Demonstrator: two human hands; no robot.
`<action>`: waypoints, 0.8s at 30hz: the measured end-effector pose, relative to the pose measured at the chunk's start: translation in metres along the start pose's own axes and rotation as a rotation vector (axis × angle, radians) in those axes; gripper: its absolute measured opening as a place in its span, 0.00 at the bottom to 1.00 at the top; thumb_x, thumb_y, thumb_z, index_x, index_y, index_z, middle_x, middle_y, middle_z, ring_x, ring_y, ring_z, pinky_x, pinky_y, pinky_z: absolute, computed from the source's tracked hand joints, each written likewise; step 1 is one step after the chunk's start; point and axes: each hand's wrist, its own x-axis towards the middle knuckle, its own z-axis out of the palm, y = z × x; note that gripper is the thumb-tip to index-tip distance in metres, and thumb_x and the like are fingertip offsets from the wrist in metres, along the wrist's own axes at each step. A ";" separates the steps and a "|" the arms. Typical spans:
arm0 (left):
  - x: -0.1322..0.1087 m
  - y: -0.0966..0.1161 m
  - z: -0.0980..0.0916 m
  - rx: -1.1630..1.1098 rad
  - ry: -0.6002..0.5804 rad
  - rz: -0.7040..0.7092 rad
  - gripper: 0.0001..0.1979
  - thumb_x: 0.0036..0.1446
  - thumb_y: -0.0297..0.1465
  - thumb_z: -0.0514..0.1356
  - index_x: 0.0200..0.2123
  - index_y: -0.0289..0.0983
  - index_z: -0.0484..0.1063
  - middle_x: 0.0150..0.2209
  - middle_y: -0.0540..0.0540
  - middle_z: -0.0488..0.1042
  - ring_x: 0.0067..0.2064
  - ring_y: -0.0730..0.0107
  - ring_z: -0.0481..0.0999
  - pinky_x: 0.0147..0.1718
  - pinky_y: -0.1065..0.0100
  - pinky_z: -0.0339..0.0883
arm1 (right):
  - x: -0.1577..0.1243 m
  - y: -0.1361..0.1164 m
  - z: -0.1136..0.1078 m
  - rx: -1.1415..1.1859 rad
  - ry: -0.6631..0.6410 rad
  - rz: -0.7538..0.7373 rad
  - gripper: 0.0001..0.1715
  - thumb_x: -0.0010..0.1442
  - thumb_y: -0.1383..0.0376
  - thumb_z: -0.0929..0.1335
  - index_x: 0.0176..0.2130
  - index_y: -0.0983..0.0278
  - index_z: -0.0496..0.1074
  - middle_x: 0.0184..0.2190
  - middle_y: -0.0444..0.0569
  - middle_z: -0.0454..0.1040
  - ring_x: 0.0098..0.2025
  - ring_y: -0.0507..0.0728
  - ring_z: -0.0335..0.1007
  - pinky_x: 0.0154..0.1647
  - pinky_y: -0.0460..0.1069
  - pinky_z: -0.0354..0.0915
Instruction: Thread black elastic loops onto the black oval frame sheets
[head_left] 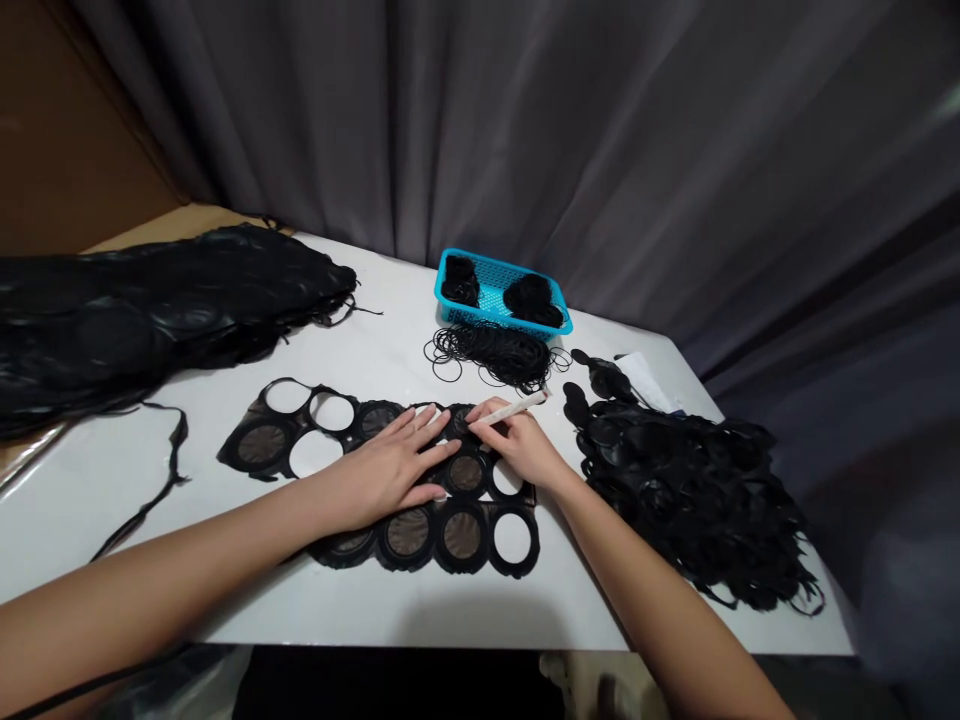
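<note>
A black sheet of round moulded rings (405,535) lies flat on the white table (225,590). Some of its circles are punched out and show the table; others still hold mesh discs. My left hand (390,465) lies flat on the sheet with fingers stretched out, pressing it down. My right hand (517,445) is closed on a thin cream-coloured stick tool (517,408), whose tip rests on the sheet's upper edge beside my left fingertips.
A blue basket (487,290) with black rings stands at the back. Loose thin black rings (495,355) lie before it. A heap of black scrap (690,490) fills the right side. A stack of black sheets (135,310) lies left. A grey curtain hangs behind.
</note>
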 end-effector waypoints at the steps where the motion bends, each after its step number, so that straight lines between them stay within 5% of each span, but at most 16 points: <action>1: 0.000 0.000 0.000 0.001 -0.005 -0.003 0.30 0.69 0.48 0.54 0.67 0.37 0.62 0.71 0.30 0.52 0.72 0.42 0.50 0.67 0.46 0.49 | 0.000 0.000 0.000 0.008 0.001 -0.010 0.06 0.65 0.62 0.66 0.37 0.62 0.71 0.37 0.46 0.74 0.38 0.55 0.70 0.42 0.50 0.64; 13: 0.001 0.001 -0.003 -0.020 -0.017 -0.017 0.30 0.68 0.46 0.58 0.66 0.37 0.63 0.71 0.29 0.52 0.72 0.43 0.51 0.68 0.47 0.49 | 0.005 0.004 0.002 -0.071 -0.012 -0.117 0.09 0.66 0.66 0.67 0.32 0.61 0.68 0.39 0.47 0.72 0.42 0.56 0.70 0.49 0.51 0.63; 20: 0.000 -0.001 -0.002 -0.042 0.005 -0.020 0.30 0.68 0.47 0.57 0.67 0.38 0.62 0.72 0.31 0.49 0.72 0.44 0.48 0.68 0.45 0.47 | -0.011 -0.001 0.025 -0.465 0.039 -0.250 0.09 0.71 0.68 0.61 0.42 0.63 0.70 0.47 0.56 0.74 0.49 0.62 0.68 0.51 0.55 0.65; 24: 0.000 0.000 -0.003 -0.036 -0.006 -0.026 0.29 0.68 0.46 0.57 0.66 0.39 0.63 0.72 0.33 0.49 0.72 0.44 0.48 0.68 0.46 0.47 | -0.003 0.006 0.018 -0.554 0.178 -0.183 0.13 0.71 0.69 0.59 0.38 0.63 0.70 0.37 0.54 0.75 0.41 0.61 0.69 0.44 0.53 0.65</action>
